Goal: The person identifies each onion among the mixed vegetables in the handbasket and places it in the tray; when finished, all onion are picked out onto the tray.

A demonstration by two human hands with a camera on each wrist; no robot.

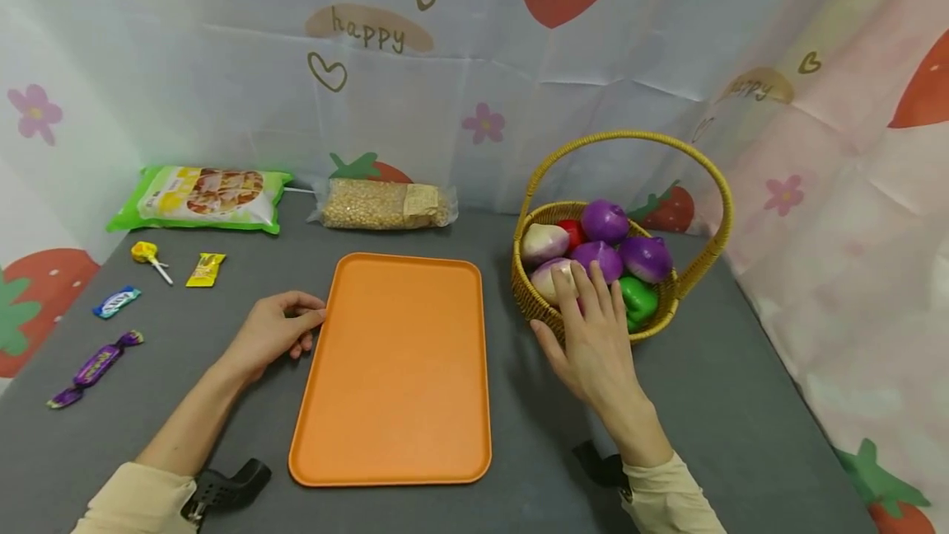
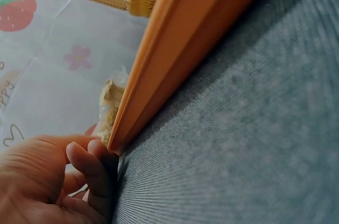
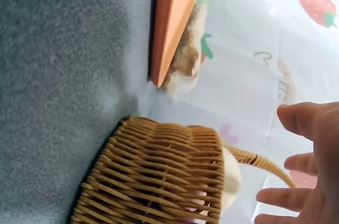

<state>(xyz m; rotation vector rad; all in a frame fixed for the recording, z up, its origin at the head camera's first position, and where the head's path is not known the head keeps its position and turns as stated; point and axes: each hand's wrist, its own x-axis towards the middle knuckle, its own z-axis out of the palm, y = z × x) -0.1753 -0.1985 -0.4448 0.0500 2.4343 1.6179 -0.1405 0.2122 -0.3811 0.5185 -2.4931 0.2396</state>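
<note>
My left hand pinches the left rim of an orange tray, thumb and curled fingers meeting at its edge in the left wrist view. The tray lies flat on the grey tabletop. To its right stands a yellow wicker basket with a tall handle. It holds purple vegetables, whitish-purple ones, a green pepper and something red, partly hidden. Over the basket's front edge hovers my right hand, fingers extended and spread, holding nothing; the right wrist view shows it apart from the wicker.
Left on the table lie a yellow lollipop, a yellow-wrapped candy, a blue-white candy and a purple-wrapped candy. Along the back curtain sit a green-white food bag and a clear bag of grains.
</note>
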